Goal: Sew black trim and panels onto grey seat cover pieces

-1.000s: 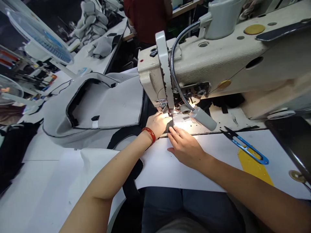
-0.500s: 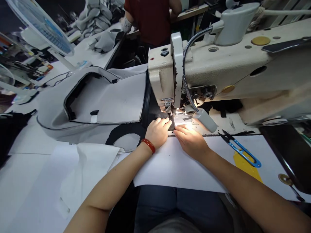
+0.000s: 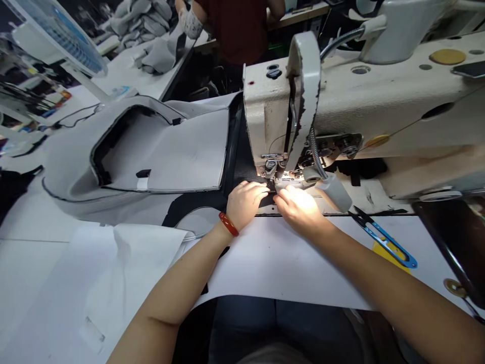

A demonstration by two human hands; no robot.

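The grey seat cover (image 3: 162,151) lies flat on the left, and its black strip (image 3: 239,169) goes under the presser foot (image 3: 270,171).

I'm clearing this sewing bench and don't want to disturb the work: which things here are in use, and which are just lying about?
In use:
left hand and right hand, guiding black edging at the presser foot
grey seat cover

Lying about:
thread snips
white sheet
desk fan
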